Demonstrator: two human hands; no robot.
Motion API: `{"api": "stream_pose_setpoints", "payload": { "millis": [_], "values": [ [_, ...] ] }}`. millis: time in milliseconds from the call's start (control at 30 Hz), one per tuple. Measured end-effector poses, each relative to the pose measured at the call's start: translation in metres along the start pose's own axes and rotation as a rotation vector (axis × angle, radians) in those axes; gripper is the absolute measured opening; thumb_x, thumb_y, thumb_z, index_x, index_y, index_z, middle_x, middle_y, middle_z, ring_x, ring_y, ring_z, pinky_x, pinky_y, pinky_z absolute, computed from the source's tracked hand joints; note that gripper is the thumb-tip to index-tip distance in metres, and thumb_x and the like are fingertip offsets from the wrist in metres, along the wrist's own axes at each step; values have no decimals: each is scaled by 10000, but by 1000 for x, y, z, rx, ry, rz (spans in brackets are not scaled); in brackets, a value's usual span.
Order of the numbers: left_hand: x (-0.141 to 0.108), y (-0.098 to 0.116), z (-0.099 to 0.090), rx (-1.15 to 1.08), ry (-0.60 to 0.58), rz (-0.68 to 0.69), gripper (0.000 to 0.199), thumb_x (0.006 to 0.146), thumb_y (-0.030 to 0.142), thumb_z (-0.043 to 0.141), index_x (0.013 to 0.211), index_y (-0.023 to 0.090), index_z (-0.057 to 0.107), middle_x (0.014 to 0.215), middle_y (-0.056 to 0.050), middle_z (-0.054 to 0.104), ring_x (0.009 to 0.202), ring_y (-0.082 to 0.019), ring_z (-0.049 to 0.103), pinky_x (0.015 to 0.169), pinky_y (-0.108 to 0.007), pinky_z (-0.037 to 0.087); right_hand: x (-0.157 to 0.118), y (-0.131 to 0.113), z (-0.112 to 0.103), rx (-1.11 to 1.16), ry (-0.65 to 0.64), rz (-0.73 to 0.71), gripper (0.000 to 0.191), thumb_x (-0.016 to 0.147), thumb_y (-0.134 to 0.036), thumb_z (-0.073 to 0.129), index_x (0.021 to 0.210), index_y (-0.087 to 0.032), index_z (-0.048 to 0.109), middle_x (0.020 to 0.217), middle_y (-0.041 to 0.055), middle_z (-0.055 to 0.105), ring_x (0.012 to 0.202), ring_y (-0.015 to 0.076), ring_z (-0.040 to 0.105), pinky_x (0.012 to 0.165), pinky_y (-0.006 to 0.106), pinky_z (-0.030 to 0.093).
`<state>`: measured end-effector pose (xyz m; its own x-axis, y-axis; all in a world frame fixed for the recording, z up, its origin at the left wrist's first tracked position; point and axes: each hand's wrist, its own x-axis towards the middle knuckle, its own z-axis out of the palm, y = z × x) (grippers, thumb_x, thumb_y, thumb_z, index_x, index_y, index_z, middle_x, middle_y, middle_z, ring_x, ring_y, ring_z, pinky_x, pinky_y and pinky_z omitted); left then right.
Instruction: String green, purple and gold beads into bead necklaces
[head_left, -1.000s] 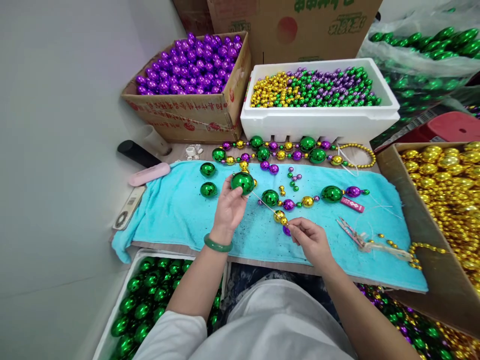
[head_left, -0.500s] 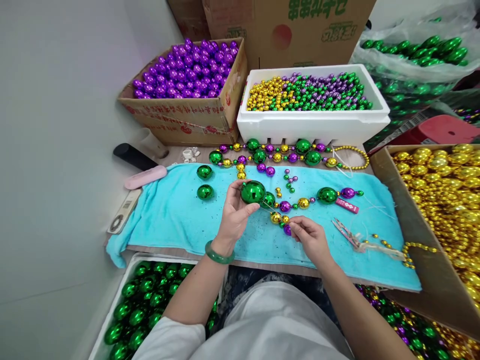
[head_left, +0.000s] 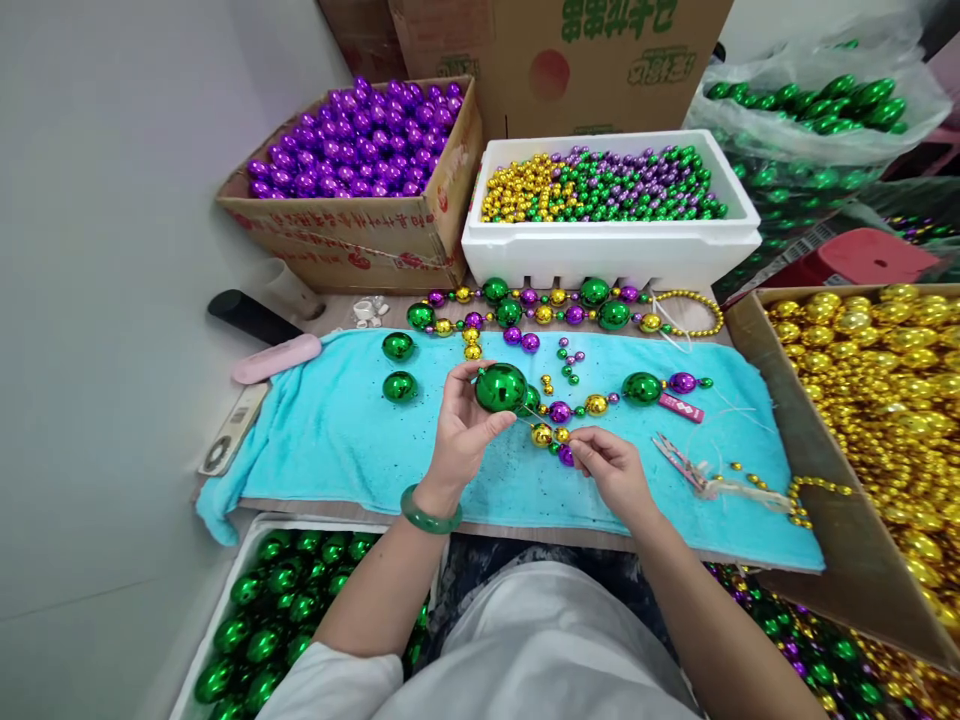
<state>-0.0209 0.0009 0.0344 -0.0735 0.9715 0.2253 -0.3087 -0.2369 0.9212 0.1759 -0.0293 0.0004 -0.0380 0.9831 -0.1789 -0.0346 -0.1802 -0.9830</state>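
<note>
A large shiny green bead [head_left: 501,388] is held in my left hand [head_left: 463,430], thumb below it and fingers behind. From it a thin string runs right to my right hand [head_left: 606,462], whose thumb and fingertips pinch beside a small gold bead [head_left: 561,435]. Another gold bead [head_left: 541,435] and a purple bead [head_left: 565,455] hang close to those fingertips. Behind the held bead, a strand of green, gold and purple beads [head_left: 559,411] stretches right across the turquoise towel [head_left: 330,440]. Two loose green beads [head_left: 399,387] lie to the left.
A finished-looking bead strand [head_left: 574,315] lies along the back. Behind it stand a carton of purple beads [head_left: 337,225] and a white foam box [head_left: 611,245]. Pliers [head_left: 679,462] rest at right, near a carton of gold beads [head_left: 832,500]. Green beads fill a bin [head_left: 247,545] below left.
The whole scene has shifted slightly left as the head turned a little. Both hands keep nearly the same hold on the green bead and the string.
</note>
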Motion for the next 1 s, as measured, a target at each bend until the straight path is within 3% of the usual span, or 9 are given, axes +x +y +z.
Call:
{"api": "stream_pose_setpoints", "payload": {
  "millis": [133, 200, 333, 467, 633, 733, 833, 1000],
  "values": [
    [-6, -8, 8, 61, -123, -18, 604, 663, 290, 862, 1172, 269, 537, 1222, -57, 572, 1085, -195, 597, 897, -308, 521, -1, -7, 5, 79, -25, 68, 289, 702, -446, 727, 774, -187, 620, 529, -24, 563, 471, 98, 459, 447, 229, 355],
    [-9, -12, 11, 85, -180, -62, 526, 711, 328, 827, 1168, 250, 577, 1225, -76, 600, 1114, -214, 597, 921, -333, 517, -2, -9, 7, 140, -54, 101, 324, 699, -460, 736, 812, -192, 591, 553, -21, 589, 466, 98, 475, 426, 217, 350],
    [-10, -9, 16, 172, -128, -62, 174, 882, 337, 647, 990, 216, 711, 1099, -73, 689, 1119, -203, 607, 1023, -368, 458, -6, -3, 6, 179, -142, 137, 354, 699, -472, 744, 831, -194, 568, 617, -3, 633, 509, 117, 545, 431, 217, 393],
    [-6, 3, 22, 259, -159, -89, 106, 835, 283, 679, 843, 208, 753, 977, -63, 733, 1013, -209, 653, 956, -378, 500, -11, 12, -3, 101, -189, 163, 296, 712, -416, 714, 855, -192, 585, 665, 7, 650, 546, 131, 565, 454, 235, 430],
    [0, 12, 36, 336, -162, -142, 121, 819, 281, 675, 810, 205, 769, 880, -48, 736, 892, -186, 665, 843, -331, 524, -12, 1, -22, -162, 39, -32, 297, 743, -296, 656, 1023, -200, 674, 875, 33, 697, 557, 92, 482, 498, 240, 414],
    [2, 14, 48, 356, -194, -146, 122, 806, 282, 680, 786, 195, 762, 837, -42, 722, 819, -170, 656, 785, -311, 529, -10, -21, -24, -104, -4, -148, 316, 787, -355, 651, 1065, -207, 678, 1025, 64, 713, 590, 99, 503, 523, 256, 435],
    [4, 21, 63, 367, -233, -98, 120, 814, 262, 662, 783, 195, 756, 811, -35, 715, 758, -153, 644, 735, -296, 534, -6, -33, -19, -80, -84, -190, 266, 775, -374, 678, 976, -202, 698, 914, 52, 725, 580, 108, 527, 539, 263, 453],
    [12, 33, 77, 335, -198, -7, 133, 834, 268, 642, 799, 183, 739, 854, -44, 721, 747, -138, 640, 713, -281, 542, -1, -35, -20, -144, -113, -161, 244, 807, -436, 658, 802, -192, 657, 701, 21, 675, 533, 112, 528, 504, 254, 429]
  ]
}}
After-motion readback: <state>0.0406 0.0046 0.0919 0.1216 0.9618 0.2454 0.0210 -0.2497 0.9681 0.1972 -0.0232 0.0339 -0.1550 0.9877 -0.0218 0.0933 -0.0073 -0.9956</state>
